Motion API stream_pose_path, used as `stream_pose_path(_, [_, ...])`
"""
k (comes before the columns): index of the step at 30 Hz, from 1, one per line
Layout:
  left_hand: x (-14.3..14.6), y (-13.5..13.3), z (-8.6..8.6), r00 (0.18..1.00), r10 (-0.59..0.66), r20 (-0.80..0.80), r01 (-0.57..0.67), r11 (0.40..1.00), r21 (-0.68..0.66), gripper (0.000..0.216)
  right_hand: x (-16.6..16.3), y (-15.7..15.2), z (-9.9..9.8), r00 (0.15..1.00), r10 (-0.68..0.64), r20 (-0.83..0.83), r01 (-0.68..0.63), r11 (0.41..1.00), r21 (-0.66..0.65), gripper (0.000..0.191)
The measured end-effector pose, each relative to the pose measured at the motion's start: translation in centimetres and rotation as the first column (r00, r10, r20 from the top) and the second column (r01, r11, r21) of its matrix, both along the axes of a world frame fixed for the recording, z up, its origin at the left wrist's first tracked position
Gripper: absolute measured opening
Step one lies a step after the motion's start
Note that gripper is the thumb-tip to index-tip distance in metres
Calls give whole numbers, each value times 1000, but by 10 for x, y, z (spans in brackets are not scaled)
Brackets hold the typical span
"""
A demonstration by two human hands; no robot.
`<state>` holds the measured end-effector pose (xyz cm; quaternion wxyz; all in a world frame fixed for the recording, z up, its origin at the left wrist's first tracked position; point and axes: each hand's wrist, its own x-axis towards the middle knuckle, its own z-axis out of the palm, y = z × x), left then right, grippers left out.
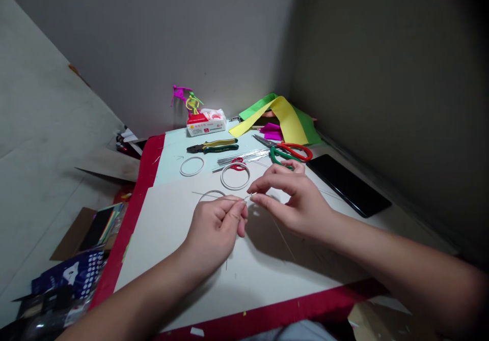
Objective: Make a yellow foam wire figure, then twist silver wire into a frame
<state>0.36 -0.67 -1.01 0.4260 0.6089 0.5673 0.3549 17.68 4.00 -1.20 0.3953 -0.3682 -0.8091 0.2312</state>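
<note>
Between my two hands is a thin metal wire (247, 198), with a short twisted stretch showing at the fingertips. My left hand (219, 219) pinches it between thumb and forefinger, the other fingers curled in. From the other side my right hand (294, 198) closes its thumb and forefinger on the wire's end. A straight end of wire sticks out to the left of my left hand. Just beyond the hands lie a roll of white tape (235, 176), a second ring-shaped roll (191, 166) and a bundle of straight wires (242, 158). Part of another ring shows behind my left hand.
Pliers (212, 146) and red-and-green-handled scissors (284, 150) lie farther back. Small red scissors (239, 164) rest by the wires. A tissue box (206, 123), wire figures (192, 103) and coloured paper (290, 119) stand near the wall. A black phone (348, 185) lies right.
</note>
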Motion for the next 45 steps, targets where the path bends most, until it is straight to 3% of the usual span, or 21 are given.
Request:
stream_pose_path(4, [0,2,-1,999,-6,-38,4,998,-55,34,-1,4,-2,1000,-10,16,10,1000,-1,7])
stream_pose_path(8, [1,4,4,997,44,56,-35,988,-148,27,-1,4,-2,998,-27,54,23,998,67,11])
stream_pose_path(11, [-3,8,7,980,96,175,-61,978,-199,24,2,4,1,988,-130,-85,147,961,236,17])
stream_pose_path(12, [-4,9,8,968,111,223,-63,975,-215,23,4,5,1,971,-164,-176,203,950,237,17])
stream_pose_path(14, [-8,11,8,938,130,322,-52,969,-242,21,7,10,1,922,-198,-333,234,969,74,13])
stream_pose_path(16, [-10,13,8,909,147,391,-44,965,-260,21,9,16,-2,916,-173,-361,98,972,-216,12])
stream_pose_path(18, [-11,14,8,890,161,427,-47,963,-266,20,8,21,-6,954,-63,-294,-87,878,-471,17])
stream_pose_path(20, [-11,14,8,879,160,448,-48,967,-252,20,5,23,-9,959,54,-278,-215,777,-592,22])
stream_pose_path(24, [-12,11,9,910,96,404,-3,974,-225,22,-2,19,-8,916,113,-385,-344,715,-609,17])
stream_pose_path(28, [-15,9,14,930,41,366,55,967,-248,20,-2,17,-6,904,60,-423,-341,700,-628,19])
stream_pose_path(31, [-15,9,18,940,67,336,18,969,-245,22,-1,15,-8,889,8,-459,-339,686,-645,21])
stream_pose_path(37, [-9,8,22,988,105,113,-83,980,-183,22,-7,7,-10,827,-105,-553,-372,636,-676,19])
stream_pose_path(45, [-7,8,23,992,54,118,-21,964,-265,21,-11,3,-11,766,-157,-624,-445,572,-689,18])
